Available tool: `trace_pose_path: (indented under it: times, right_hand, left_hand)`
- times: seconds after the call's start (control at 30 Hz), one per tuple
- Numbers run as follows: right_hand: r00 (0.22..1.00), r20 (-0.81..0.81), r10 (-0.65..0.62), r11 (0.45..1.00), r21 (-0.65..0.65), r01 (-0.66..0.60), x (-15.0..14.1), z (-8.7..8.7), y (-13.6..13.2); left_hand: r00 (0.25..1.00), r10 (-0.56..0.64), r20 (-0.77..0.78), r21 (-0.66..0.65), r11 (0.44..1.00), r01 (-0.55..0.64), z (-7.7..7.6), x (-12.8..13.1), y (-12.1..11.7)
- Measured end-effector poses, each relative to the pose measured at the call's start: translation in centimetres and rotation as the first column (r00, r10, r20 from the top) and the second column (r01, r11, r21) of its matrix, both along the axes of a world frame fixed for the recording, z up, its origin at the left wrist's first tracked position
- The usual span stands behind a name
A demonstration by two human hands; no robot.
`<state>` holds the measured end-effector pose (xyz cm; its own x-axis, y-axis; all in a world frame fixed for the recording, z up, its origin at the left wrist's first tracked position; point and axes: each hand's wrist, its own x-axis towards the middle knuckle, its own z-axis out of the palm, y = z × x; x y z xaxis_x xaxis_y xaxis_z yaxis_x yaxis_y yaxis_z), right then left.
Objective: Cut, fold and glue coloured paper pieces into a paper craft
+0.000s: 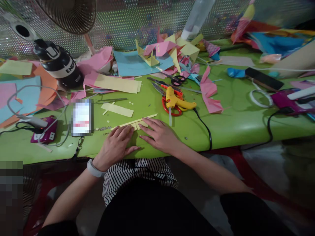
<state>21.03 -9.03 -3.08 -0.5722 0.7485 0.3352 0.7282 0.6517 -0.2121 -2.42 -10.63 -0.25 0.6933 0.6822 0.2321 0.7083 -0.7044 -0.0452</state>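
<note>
Both my hands lie on a pale yellow paper strip (136, 124) near the front edge of the green table. My left hand (117, 143) rests palm down on the strip's left part, its fingers stretched out flat. On the right part my right hand (159, 135) presses with its fingers spread and straight. The strip looks folded along its far edge; part of it is hidden under the fingers. Just beyond it lies another yellow paper strip (117, 109) with small scraps around. A yellow glue gun (178, 100) sits beyond my right hand, over red-handled scissors (165, 106).
Left of my hands are a phone (82, 117) and a purple power strip (50, 130) with cables. Tweezers (112, 100), a black bottle (60, 65) and black-handled scissors (177, 80) lie or stand farther back. Coloured paper (137, 62) heaps along the rear. The glue gun's cord (205, 127) hangs over the front edge.
</note>
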Motion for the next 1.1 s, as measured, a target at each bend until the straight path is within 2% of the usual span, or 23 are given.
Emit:
trace_pose_path:
  times: [0.17, 0.3, 0.4, 0.6, 0.73, 0.93, 1.1]
  right_hand:
    - [1.000, 0.016, 0.000, 0.999, -0.050, 0.001, 0.0, 0.1, 0.0]
    - [0.997, 0.017, 0.073, 0.996, -0.055, -0.072, 0.1, 0.3, 0.0]
    - [0.996, 0.025, 0.084, 0.995, -0.062, -0.082, 0.1, 0.4, 0.0]
    - [0.997, -0.004, 0.080, 0.995, -0.065, -0.080, 0.1, 0.1, 0.1]
    - [0.997, -0.009, 0.080, 0.995, -0.066, -0.081, 0.2, 0.1, 0.0]
    - [0.999, -0.038, -0.020, 1.000, -0.023, 0.019, 0.4, 0.2, 0.0]
    - [0.999, -0.008, -0.036, 0.998, -0.045, 0.036, 0.2, 0.3, -0.1]
  left_hand:
    - [1.000, -0.003, -0.012, -0.013, 1.000, 0.003, -0.1, -0.1, 0.1]
    - [1.000, -0.001, -0.003, -0.027, 1.000, 0.001, -0.4, -0.2, 0.2]
    - [1.000, 0.010, 0.025, -0.057, 0.998, -0.008, -0.6, -0.1, 0.1]
    - [0.991, 0.095, 0.092, -0.038, 0.995, -0.092, -0.2, 1.2, -1.4]
    - [0.990, 0.109, 0.088, -0.053, 0.993, -0.105, -0.6, 2.0, -2.3]
    - [0.989, 0.108, 0.101, -0.031, 0.994, -0.105, -1.5, 2.0, -2.1]
    - [0.989, 0.102, 0.105, -0.028, 0.995, -0.100, -1.5, 2.1, -2.1]
